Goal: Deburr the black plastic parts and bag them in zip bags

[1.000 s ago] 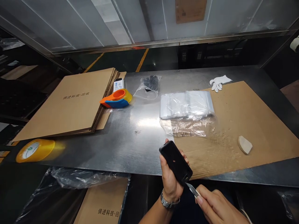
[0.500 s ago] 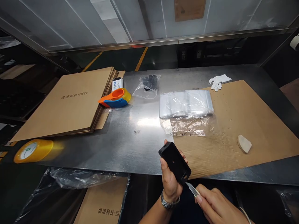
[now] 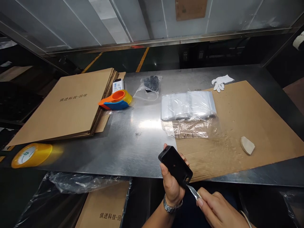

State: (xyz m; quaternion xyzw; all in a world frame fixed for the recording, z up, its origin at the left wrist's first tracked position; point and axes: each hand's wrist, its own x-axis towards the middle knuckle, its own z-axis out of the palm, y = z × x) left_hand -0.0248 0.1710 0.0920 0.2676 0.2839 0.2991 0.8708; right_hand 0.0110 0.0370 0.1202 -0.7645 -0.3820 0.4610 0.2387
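- Gripping black case in left hand, lower centre of frame, fingers wrapping around it.
- Pinching thin blade in right hand, tip touching case's lower-right end.

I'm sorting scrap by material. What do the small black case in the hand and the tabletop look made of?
The black case in the left hand looks like matte moulded plastic: dull, even surface with rounded corners. The tabletop looks like brushed sheet metal, probably stainless steel: grey, with blurred glare from the lights.
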